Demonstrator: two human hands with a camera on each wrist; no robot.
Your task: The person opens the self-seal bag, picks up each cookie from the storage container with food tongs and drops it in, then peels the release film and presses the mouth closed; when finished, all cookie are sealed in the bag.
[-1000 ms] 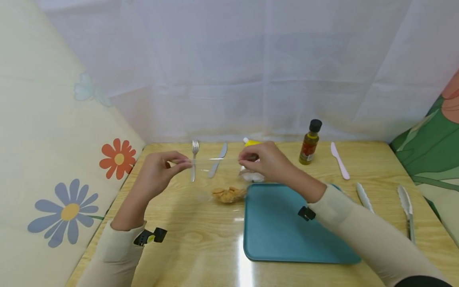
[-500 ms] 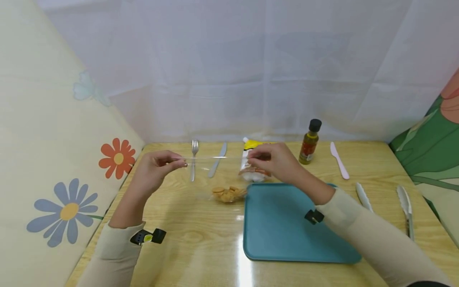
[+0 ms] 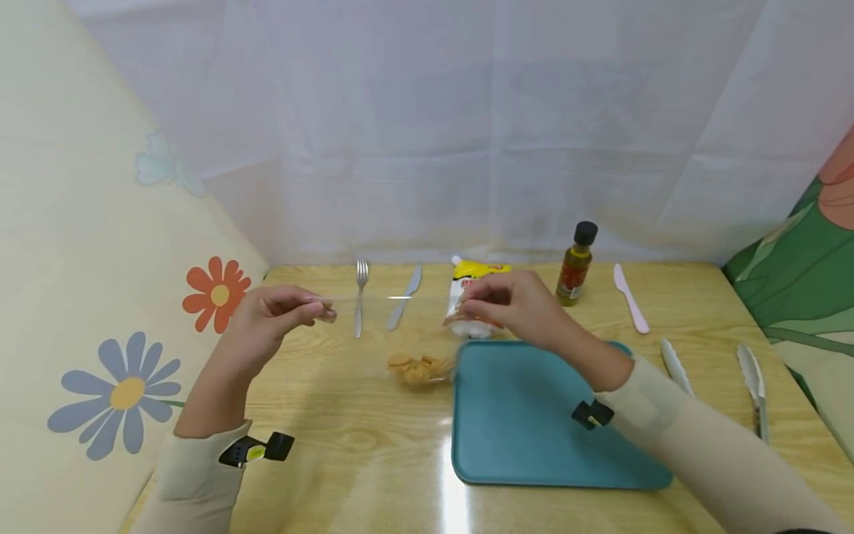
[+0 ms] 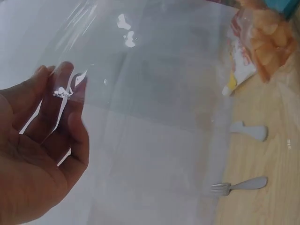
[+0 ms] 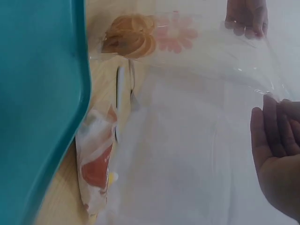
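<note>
Plastic film, a clear bag (image 3: 394, 330), is stretched taut between the two hands in the middle of the head view, its top edge drawn into a nearly straight line, apparently so that the mouth is kept flat and level while the weight hangs below. At centre-left of the frame, the left hand (image 3: 267, 322) is raised above the counter (image 3: 347, 445), and one upper corner of the bag is pinched between its thumb and curled fingertips; in the left wrist view the film is seen folded over those fingers (image 4: 63, 93). Behind the film, towards the back edge of the counter, a fork (image 3: 360, 297) and a knife (image 3: 405, 297) are laid. Lower in the bag, just left of the teal tray (image 3: 554, 423), a small heap of biscuits (image 3: 416, 368) is gathered, with the bag's bottom resting on or just above the counter; which cannot be told. Right of centre, the other upper corner is held by the right hand (image 3: 517, 308), fingers bent round the film edge, directly in front of a white and yellow pouch (image 3: 470, 297) lying on the counter. The bag therefore lies between the hands and hangs below them, touching both only at its top corners.
</note>
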